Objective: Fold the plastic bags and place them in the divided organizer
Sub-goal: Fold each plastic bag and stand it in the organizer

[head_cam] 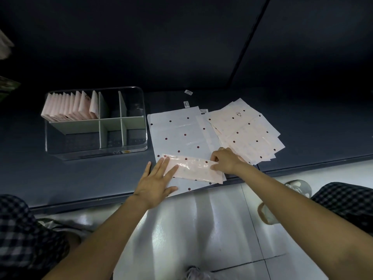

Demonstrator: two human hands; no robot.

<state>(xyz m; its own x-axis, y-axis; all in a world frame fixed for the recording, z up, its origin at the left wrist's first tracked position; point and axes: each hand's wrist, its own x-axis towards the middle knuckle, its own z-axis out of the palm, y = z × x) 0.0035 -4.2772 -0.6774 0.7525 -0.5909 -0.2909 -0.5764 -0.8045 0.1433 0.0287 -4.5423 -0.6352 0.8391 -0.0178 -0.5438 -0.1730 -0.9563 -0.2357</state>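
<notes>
My left hand (156, 183) presses flat on the folded bag (193, 168) so it cannot slip, while my right hand (227, 159) pinches its other end to fold.

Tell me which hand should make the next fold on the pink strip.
Right, probably. The right hand already pinches the right end of the folded pink strip, so it could carry that end over. The left hand lies flat, fingers pressing the left end, well placed to anchor it.

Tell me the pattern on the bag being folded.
Pale pink with dark red polka dots, seen in the head view on the folded plastic bag.
</notes>
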